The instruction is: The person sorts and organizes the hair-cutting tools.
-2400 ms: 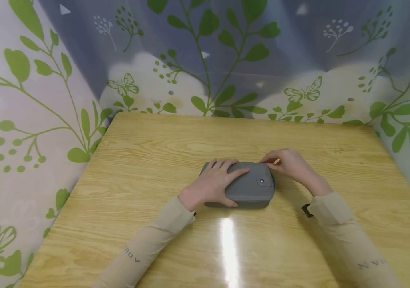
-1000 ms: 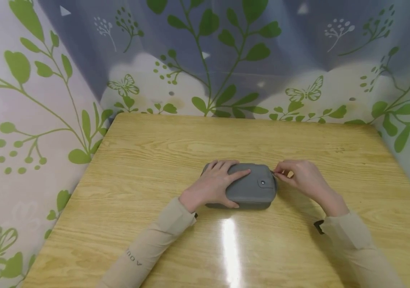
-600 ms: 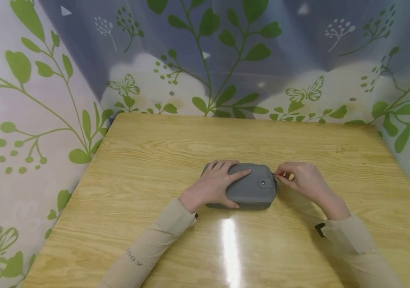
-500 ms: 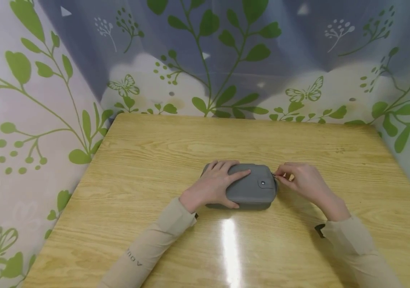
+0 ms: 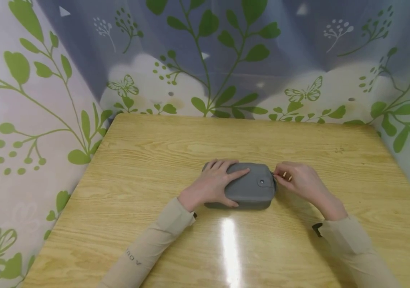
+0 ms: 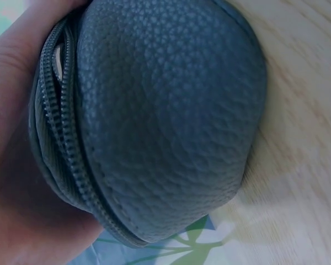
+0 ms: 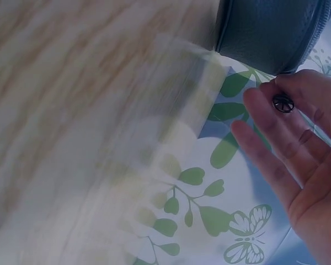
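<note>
1. A grey, rounded, pebble-grained zip pouch lies on the glossy light wooden table, a little right of the middle and nearer the near edge than the far one.
2. The left hand lies over the pouch's left end, fingers spread across the top and thumb along the near side. This looks like a steadying hold, pinning the pouch so that it does not slide.
3. The left wrist view shows the palm cupped round that end, with the zip track running round the seam right against the hand.
4. The right hand is at the pouch's right end, fingertips drawn together at the seam as if pinching a small zip pull. The pull itself is too small to make out clearly from the head view.
5. In the right wrist view the fingers look fairly straight, with a small round dark stud near the fingertips; whether it is actually gripped I cannot tell.
6. A snap button sits on the pouch's top near the right end, uncovered by either hand.
7. There is bare table on every side of the pouch. Leaf-printed curtain walls close in the left, far and right edges.
</note>
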A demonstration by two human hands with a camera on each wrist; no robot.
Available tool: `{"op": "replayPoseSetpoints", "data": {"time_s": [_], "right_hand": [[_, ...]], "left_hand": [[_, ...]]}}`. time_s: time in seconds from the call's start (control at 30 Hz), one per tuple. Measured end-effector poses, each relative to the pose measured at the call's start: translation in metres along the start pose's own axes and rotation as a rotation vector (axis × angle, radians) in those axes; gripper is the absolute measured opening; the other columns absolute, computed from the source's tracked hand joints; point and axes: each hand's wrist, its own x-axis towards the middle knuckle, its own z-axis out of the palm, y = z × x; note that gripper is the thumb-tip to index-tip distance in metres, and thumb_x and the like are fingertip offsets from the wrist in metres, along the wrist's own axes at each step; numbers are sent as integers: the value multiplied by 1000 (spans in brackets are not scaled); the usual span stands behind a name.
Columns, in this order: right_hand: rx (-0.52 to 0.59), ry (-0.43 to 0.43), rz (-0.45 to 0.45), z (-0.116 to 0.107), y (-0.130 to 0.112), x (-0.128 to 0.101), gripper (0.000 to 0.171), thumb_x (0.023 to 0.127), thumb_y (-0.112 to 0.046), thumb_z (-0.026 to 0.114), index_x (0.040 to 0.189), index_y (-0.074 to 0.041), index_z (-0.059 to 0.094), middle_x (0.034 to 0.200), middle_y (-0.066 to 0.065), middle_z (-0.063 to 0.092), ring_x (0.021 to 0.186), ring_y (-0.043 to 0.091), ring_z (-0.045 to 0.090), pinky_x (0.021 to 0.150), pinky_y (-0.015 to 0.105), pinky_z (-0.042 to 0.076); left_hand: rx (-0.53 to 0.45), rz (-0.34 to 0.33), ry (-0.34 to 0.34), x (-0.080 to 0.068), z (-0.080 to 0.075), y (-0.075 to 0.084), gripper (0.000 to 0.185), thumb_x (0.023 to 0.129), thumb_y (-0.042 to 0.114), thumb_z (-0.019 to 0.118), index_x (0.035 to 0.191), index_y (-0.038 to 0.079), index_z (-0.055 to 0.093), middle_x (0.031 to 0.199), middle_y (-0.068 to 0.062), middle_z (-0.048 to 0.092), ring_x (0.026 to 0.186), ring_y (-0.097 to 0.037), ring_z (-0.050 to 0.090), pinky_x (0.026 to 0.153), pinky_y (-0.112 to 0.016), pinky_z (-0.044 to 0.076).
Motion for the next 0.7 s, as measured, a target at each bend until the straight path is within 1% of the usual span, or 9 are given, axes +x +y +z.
{"op": "replayPoseSetpoints", "data": {"time_s": [0.2, 0.43, 0.53, 0.63, 0.7], "right_hand": [[15, 0, 12, -1, 1, 1, 11, 87, -3, 76, 87, -13, 72, 80, -2, 72, 64, 11, 66, 55, 29, 53], [9, -8, 71, 1, -1, 6, 4, 90, -8, 76, 89, -11, 73, 82, 0, 74, 67, 13, 67, 59, 34, 55], [9, -15, 89, 2, -1, 7, 4, 91, -11, 76, 89, -10, 73, 83, 0, 74, 67, 13, 67, 59, 35, 55], [9, -9, 76, 2, -1, 8, 5, 91, -8, 76, 89, -11, 72, 82, 0, 74, 66, 13, 67, 58, 33, 54], [5, -1, 57, 2, 0, 8, 9, 89, -4, 76, 87, -12, 72, 80, -1, 72, 65, 12, 66, 57, 32, 53]], "left_hand": [[-1, 9, -3, 4, 0, -5, 105, 73, 65, 82, 159, 31, 33, 162, -8, 30, 145, -30, 34, 119, -53, 26], [-39, 26, -2, 10, -1, -16, 103, 73, 60, 85, 159, 31, 36, 162, -8, 30, 146, -30, 33, 120, -53, 24], [-39, 32, -5, 12, -2, -20, 102, 74, 61, 85, 159, 31, 36, 162, -8, 30, 147, -29, 32, 120, -52, 23], [-34, 35, -7, 13, -2, -21, 103, 73, 62, 84, 158, 31, 36, 162, -7, 31, 147, -29, 31, 120, -51, 22], [-41, 35, -5, 14, -2, -21, 103, 73, 62, 84, 158, 31, 36, 162, -7, 31, 147, -29, 31, 120, -51, 22]]}}
